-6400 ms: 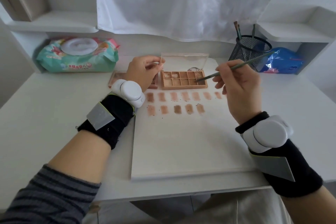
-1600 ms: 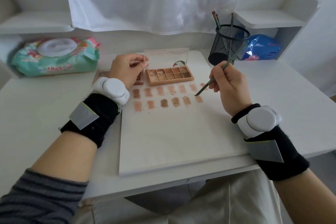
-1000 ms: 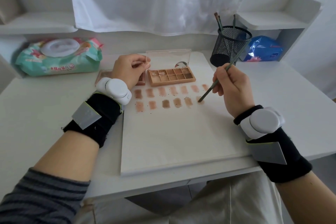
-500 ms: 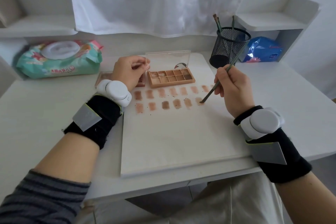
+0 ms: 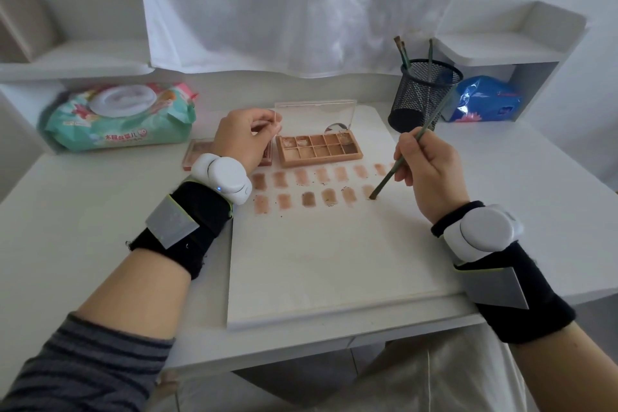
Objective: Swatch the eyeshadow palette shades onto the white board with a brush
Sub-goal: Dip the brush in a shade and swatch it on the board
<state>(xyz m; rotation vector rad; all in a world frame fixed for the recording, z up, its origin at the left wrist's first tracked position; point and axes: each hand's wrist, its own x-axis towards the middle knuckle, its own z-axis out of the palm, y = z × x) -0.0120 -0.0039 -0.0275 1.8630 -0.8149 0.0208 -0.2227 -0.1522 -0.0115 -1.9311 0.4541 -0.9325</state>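
Head view, hands:
Right hand (image 5: pixel 429 170): curled round a thin green brush (image 5: pixel 399 160), fingers pinching mid-handle; wrist in a black band with a white pod.
Left hand (image 5: pixel 245 140): fingers bent, fingertip and thumb pinching the left edge of the clear lid (image 5: pixel 314 117); same kind of wristband.

Head view, task things:
Brush: slanted, handle end pointing up and far-right toward the mesh cup; bristle tip touching the board on the rightmost swatch of the near row (image 5: pixel 369 192).
Eyeshadow palette (image 5: pixel 319 149): tan case lying at the far end of the board, lid standing upright behind it; two rows of small pans, brown and beige, some worn pale in the far-left pans.
White board (image 5: pixel 317 257): flat on the desk (image 5: pixel 83 211), reaching to the near edge; two rows of brown-pink swatches across its far part, just near of the palette, with dark specks of powder around them.

Head view, containers:
Mesh cup (image 5: pixel 423 94): black wire, far right of the board; three brush handles standing in it, two leaning left, one more upright.
Second palette (image 5: pixel 197 152): pinkish, left of the tan one, largely hidden under the left hand; contents not readable.
Wipes pack (image 5: pixel 120 117): green and pink, white flip lid closed, far left on the desk.
Blue bag (image 5: pixel 485 104): crinkled plastic, tucked in the cubby under the right shelf.
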